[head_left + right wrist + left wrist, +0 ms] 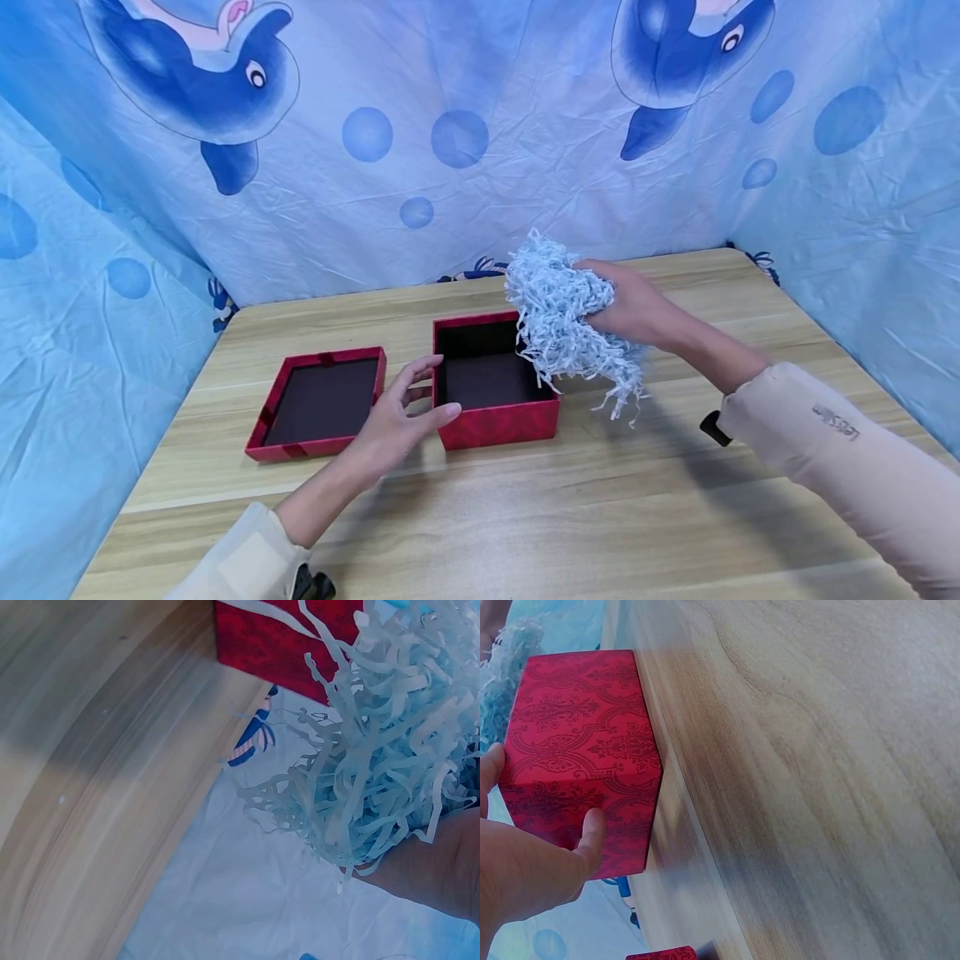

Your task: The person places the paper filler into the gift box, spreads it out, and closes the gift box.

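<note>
An open red box (pixel 498 421) with a dark inside stands in the middle of the wooden table (pixel 525 517). My left hand (pixel 397 417) rests against the box's left front corner, thumb on the front face and fingers straight along the left side; the left wrist view shows the thumb (pixel 592 836) on the patterned red box (pixel 585 750). My right hand (pixel 626 304) grips a bunch of pale blue shredded paper (pixel 562 321) above the box's right edge, with strands hanging down. In the right wrist view the shredded paper (pixel 382 757) fills the right side, next to the red box (pixel 289 641).
The box's red lid (pixel 318 404) lies upside down on the table to the left of the box. Blue cloth with a dolphin print (pixel 465 142) hangs behind and along both sides of the table. A small black object (pixel 711 427) shows beside my right sleeve.
</note>
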The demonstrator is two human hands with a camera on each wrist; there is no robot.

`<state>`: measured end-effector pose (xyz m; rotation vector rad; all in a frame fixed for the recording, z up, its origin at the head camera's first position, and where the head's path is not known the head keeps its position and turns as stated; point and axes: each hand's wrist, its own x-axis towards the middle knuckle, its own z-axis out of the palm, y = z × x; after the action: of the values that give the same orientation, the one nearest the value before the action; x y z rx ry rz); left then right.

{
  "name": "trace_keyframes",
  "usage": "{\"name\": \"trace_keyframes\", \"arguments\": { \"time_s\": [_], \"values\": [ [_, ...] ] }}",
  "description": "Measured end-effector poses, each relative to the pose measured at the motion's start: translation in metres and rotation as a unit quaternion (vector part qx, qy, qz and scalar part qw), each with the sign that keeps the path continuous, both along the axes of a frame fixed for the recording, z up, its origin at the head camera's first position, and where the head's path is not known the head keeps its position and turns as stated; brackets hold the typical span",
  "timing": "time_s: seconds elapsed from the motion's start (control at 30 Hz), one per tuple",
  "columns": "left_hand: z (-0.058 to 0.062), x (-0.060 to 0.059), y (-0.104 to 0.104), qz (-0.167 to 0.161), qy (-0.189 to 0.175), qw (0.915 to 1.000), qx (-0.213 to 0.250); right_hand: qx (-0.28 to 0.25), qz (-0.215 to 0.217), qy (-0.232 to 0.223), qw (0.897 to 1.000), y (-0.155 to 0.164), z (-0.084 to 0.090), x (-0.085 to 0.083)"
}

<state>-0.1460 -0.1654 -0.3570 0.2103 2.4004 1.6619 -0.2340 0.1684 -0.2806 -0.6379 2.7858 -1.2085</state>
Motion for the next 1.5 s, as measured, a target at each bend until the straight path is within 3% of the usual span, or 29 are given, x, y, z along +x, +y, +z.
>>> {"name": "trace_keyframes", "arguments": {
  "time_s": [0.3,0.87,1.3,1.5],
  "values": [
    [0.0,-0.001,0.0,0.002,0.003,1.0,0.002,-0.027,0.031,-0.001,0.999,-0.023,0.002,0.0],
    [-0.001,-0.002,0.001,-0.006,0.009,0.9997,0.023,-0.028,0.065,-0.021,0.997,-0.064,0.006,0.005],
    [0.0,-0.003,0.002,0.006,-0.003,0.9999,0.016,-0.05,0.104,0.008,0.993,-0.08,-0.003,0.006],
    [0.0,-0.003,0.002,0.0,-0.003,0.9998,0.022,-0.044,0.107,-0.001,0.993,-0.085,-0.009,0.006]
  ]
}}
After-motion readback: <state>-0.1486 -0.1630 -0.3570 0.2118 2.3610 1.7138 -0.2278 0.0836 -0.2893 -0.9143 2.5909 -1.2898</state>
